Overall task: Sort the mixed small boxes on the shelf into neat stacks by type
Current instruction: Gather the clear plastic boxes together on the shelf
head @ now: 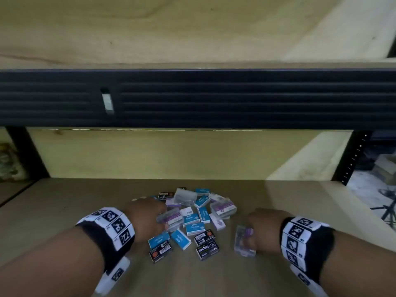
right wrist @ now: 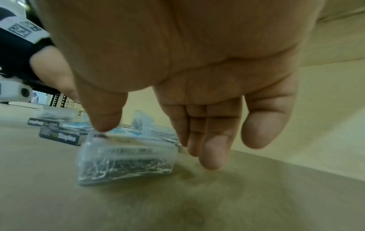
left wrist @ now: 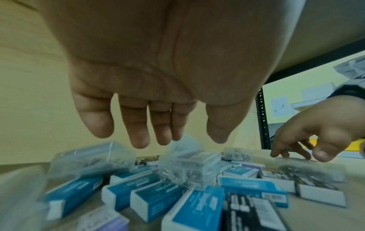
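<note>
A jumble of small boxes lies mid-shelf: blue staple boxes (head: 195,229), black staple boxes (head: 206,250) and clear paper-clip boxes with purple labels (head: 222,207). My left hand (head: 147,217) hovers over the pile's left side; in the left wrist view the left hand (left wrist: 177,140) hangs with straight fingers and holds nothing, just above a clear box (left wrist: 187,168). One clear box (head: 244,243) lies apart, right of the pile. My right hand (head: 261,228) is over it. In the right wrist view the thumb tip (right wrist: 104,125) touches the top of that clear box (right wrist: 126,162), with the fingers (right wrist: 211,153) straight beside its right end.
The wooden shelf board (head: 64,211) stretches bare to the left, right and front of the pile. A black ribbed beam (head: 214,99) of the upper shelf hangs overhead. Black uprights stand at the left (head: 27,151) and right (head: 351,157). A pale back wall (head: 150,153) closes the rear.
</note>
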